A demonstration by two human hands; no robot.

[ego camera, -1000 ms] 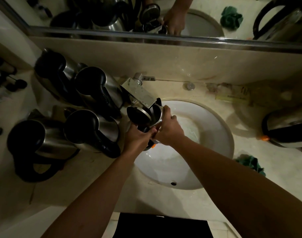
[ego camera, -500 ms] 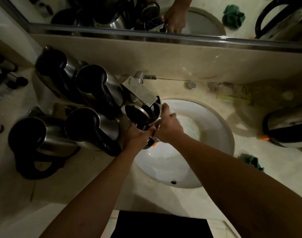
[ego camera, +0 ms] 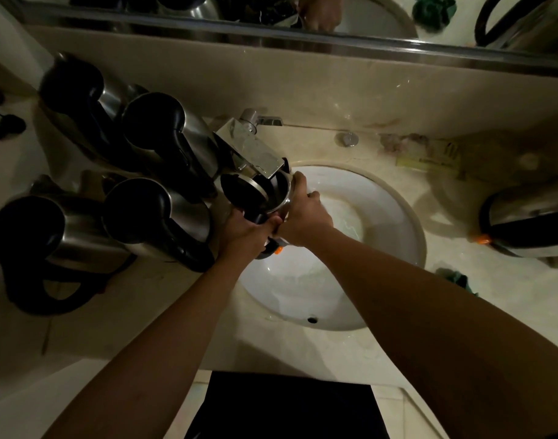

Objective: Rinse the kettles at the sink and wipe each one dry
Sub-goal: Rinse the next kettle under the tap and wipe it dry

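Both hands, left (ego camera: 243, 231) and right (ego camera: 306, 217), grip the kettle (ego camera: 276, 193) upright (lid open), mouth up under the tap (ego camera: 255, 152).

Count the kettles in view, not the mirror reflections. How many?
6. One is held under the faucet by both hands, four stand grouped on the counter left of the sink, and one sits at the right edge. Others may be out of frame.

You see a dim, warm-toned view; the brightest patch is the white sink (ego camera: 382, 236) right of your hands, while the kettles (ego camera: 138, 223) left of them sink into near-black shadow, and wide-angle bending curves the mirror frame (ego camera: 366, 47) beyond them
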